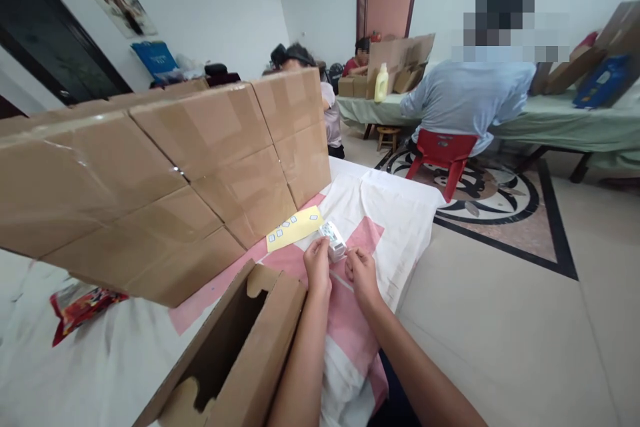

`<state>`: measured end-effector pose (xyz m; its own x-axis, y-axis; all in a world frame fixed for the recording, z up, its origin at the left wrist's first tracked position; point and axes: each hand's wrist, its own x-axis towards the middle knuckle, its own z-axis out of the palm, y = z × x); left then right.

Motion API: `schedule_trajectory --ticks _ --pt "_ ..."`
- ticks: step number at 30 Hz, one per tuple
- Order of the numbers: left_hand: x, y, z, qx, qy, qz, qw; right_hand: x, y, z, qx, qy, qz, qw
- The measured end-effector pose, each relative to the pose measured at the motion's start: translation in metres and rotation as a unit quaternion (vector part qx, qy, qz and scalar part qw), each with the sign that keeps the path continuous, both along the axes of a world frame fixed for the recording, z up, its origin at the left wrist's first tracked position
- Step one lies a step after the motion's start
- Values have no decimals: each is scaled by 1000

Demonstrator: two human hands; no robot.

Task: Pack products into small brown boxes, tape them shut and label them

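Observation:
A small white printed box (336,248) is held just above the cloth-covered table, tilted away from me. My left hand (317,265) is closed on its near left side, thumb and finger pinched at the edge. My right hand (362,273) is at the box's right corner with its fingers curled and pinched; what they hold, if anything, is too small to make out. Just beyond the box lies a yellow sheet (295,229) bearing several small pale, dark-edged labels.
An open cardboard box (280,320) stands beside my left forearm. A tall wall of taped cartons (225,167) rises at the left, with a red packet (83,310) near its foot. A person sits on a red chair (444,150) across the aisle, and others are further back.

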<state>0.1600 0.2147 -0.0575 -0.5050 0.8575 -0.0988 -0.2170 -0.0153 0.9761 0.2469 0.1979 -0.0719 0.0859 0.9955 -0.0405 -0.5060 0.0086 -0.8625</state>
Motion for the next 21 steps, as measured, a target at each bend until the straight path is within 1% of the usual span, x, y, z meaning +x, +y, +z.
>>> schedule_trajectory --ticks 4,7,9,11,12,14,15,16,17,18,19,20,21 --pt "5 -15 5 -15 9 -25 1000 0 -5 5 30 20 11 999" --pt "11 -27 5 -22 22 -22 999 3 -12 13 58 29 41 997" --pt "15 -40 9 -35 40 -21 998 7 -19 22 74 27 59 995" --pt "20 -65 18 -52 62 -30 996 14 -26 32 89 29 78 993" --pt "21 -82 25 -59 67 -37 995 18 -30 38 96 29 89 991" --pt "19 -123 42 -54 115 -45 991 25 -37 49 117 25 109 987" --pt "15 -146 51 -41 154 -37 987 29 -40 55 131 20 118 984" --pt "8 -167 62 -14 291 -23 956 33 -43 60 144 11 126 981" --pt "-2 -187 72 6 420 41 906 36 -47 65 157 -1 135 978" --pt "-14 -204 83 22 529 125 839 39 -50 70 167 -14 146 975" --pt "-28 -217 92 -3 612 189 768 41 -54 74 176 -29 159 971" --pt "-42 -227 100 -54 662 253 704 43 -57 79 185 -46 172 967" --pt "-56 -232 107 -101 695 269 659 43 -60 83 195 -62 183 962"
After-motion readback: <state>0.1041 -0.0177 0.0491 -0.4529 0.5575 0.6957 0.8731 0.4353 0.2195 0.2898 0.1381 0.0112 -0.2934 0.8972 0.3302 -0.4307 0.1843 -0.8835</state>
